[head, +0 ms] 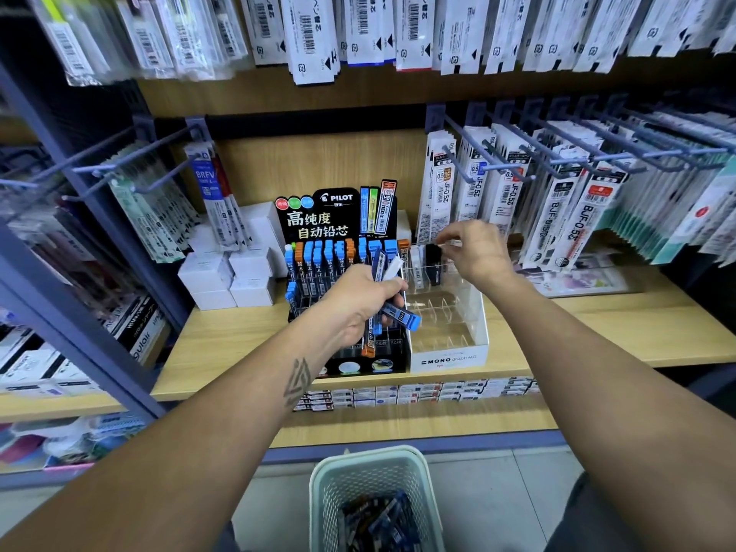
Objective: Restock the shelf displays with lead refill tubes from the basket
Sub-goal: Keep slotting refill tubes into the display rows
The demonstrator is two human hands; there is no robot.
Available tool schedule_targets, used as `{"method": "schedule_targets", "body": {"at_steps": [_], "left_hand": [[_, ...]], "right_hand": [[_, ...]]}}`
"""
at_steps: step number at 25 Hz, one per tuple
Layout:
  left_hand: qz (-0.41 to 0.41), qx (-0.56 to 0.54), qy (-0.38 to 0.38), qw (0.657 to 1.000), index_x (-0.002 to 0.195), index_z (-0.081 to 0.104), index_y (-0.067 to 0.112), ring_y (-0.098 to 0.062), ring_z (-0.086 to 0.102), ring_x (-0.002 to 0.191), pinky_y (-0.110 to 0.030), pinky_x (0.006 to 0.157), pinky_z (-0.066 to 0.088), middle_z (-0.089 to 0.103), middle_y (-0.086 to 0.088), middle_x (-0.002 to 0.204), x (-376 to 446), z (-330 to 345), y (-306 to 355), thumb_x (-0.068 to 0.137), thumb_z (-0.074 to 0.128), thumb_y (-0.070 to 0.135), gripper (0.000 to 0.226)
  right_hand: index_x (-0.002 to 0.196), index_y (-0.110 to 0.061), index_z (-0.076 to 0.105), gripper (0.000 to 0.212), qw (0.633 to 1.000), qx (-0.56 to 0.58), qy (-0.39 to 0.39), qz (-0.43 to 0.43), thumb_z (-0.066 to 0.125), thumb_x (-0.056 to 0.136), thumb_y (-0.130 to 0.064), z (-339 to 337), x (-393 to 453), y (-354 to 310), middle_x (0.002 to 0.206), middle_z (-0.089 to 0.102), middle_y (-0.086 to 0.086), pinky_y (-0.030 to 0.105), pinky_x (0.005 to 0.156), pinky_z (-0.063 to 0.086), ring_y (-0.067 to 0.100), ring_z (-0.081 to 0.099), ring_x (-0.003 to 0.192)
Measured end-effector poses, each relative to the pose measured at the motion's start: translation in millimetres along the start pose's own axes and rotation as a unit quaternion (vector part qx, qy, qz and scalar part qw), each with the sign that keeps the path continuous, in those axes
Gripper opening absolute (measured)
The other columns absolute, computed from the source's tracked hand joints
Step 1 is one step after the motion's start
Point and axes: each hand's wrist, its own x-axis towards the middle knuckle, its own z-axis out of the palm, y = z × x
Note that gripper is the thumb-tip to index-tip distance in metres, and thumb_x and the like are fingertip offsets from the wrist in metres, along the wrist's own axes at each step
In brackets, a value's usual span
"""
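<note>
My left hand (pixel 360 302) grips a bunch of lead refill tubes (pixel 400 312), blue-capped, orange-capped and one white, in front of the black Pilot display (pixel 338 221). That display holds rows of blue and orange capped tubes. To its right stands the clear Mono display (pixel 450 358), with a few black and white tubes in its back row and bare slots in front. My right hand (pixel 476 251) hovers over its back row and pinches a thin clear tube (pixel 450 243). The pale green basket (pixel 330 484) sits on the floor below, with several tubes inside.
White boxes (pixel 227 276) are stacked left of the Pilot display on the wooden shelf (pixel 597 332). Hooks with hanging refill packs (pixel 565 209) jut out at right and left at hand height. More packs hang above. Small boxes line the shelf below.
</note>
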Motion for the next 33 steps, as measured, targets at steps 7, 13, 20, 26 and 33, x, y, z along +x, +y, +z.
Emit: {"method": "schedule_targets", "body": {"at_steps": [7, 13, 20, 26, 33], "left_hand": [[-0.007, -0.001, -0.004, 1.0, 0.116, 0.063, -0.005, -0.017, 0.057, 0.063, -0.025, 0.049, 0.043, 0.065, -0.009, 0.075, 3.0, -0.1, -3.0, 0.1, 0.057, 0.009, 0.022], [0.003, -0.02, -0.007, 1.0, 0.111, 0.066, -0.003, -0.016, 0.057, 0.063, -0.026, 0.051, 0.043, 0.065, -0.009, 0.075, 5.4, -2.3, -5.5, 0.101, 0.056, 0.009, 0.019], [0.04, -0.056, 0.122, 0.99, 0.102, 0.06, 0.0, -0.023, 0.054, 0.066, -0.027, 0.044, 0.041, 0.063, -0.014, 0.084, 23.0, -10.3, -10.3, 0.101, 0.056, 0.011, 0.012], [0.028, -0.08, 0.163, 0.983, 0.111, 0.057, -0.004, -0.017, 0.051, 0.051, -0.025, 0.04, 0.041, 0.061, -0.011, 0.072, 20.1, -33.9, -10.6, 0.102, 0.055, 0.01, 0.017], [-0.009, -0.085, 0.083, 0.993, 0.102, 0.06, 0.0, -0.013, 0.046, 0.048, -0.021, 0.038, 0.035, 0.054, -0.007, 0.063, 4.6, -78.7, -12.6, 0.105, 0.052, 0.016, 0.018]], "right_hand": [[0.107, -0.029, 0.076, 0.023, 1.0, 0.006, 0.014, 0.024, 0.072, 0.092, -0.012, 2.8, -3.5, 0.2, 0.118, 0.072, 0.002, 0.038, 0.097, 0.054, 0.025, 0.066, 0.108], [0.118, -0.029, 0.071, 0.03, 1.0, -0.005, 0.009, 0.022, 0.067, 0.094, -0.013, -5.8, -6.0, -9.3, 0.124, 0.068, 0.005, 0.037, 0.102, 0.051, 0.026, 0.064, 0.113], [0.097, -0.003, 0.063, 0.04, 0.909, 0.258, -0.326, 0.026, 0.077, 0.084, -0.039, -29.3, -57.4, -78.8, 0.079, 0.074, 0.015, 0.03, 0.055, 0.056, 0.023, 0.07, 0.063], [0.098, 0.001, 0.072, 0.011, 0.897, 0.359, -0.246, 0.074, 0.065, 0.091, 0.007, -24.2, -52.0, -73.4, 0.088, 0.07, 0.021, 0.025, 0.068, 0.061, 0.017, 0.068, 0.064], [0.093, -0.011, 0.067, 0.017, 0.949, 0.307, -0.071, 0.014, 0.072, 0.087, 0.004, -15.1, -32.8, -75.1, 0.094, 0.069, 0.021, 0.035, 0.075, 0.062, 0.026, 0.074, 0.073]]}}
